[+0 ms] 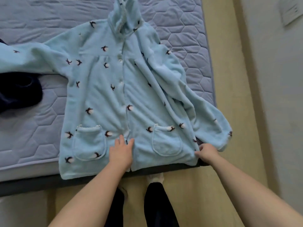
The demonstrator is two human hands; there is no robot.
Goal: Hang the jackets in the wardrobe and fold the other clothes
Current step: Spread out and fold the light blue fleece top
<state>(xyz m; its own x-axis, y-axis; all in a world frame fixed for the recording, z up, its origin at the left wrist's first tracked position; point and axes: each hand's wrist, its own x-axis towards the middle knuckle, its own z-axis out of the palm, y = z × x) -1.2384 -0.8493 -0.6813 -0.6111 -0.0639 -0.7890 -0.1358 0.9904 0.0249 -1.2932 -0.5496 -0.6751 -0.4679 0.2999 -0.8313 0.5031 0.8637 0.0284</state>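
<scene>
The jacket (105,95) lies spread front-up on the bed (180,30), with its hood (124,17) toward the far side and its hem over the near edge. One sleeve stretches left. The other lies along the jacket's right side, its cuff past the bed's right edge, above the floor (229,79). A second garment (18,92) lies left of the jacket, touching the outstretched sleeve. The left grip (121,153) rests on the hem between the left pocket (89,143) and the right pocket (167,143). The right grip (207,152) pinches the hem's right corner.

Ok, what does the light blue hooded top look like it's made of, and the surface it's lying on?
The light blue hooded top looks like plush fleece: matte, fuzzy, with soft rounded creases and small stitched-looking motifs. The mattress seems covered in a quilted woven fabric with a slight sheen, stitched in hexagons; the exact fibre cannot be told.
</scene>
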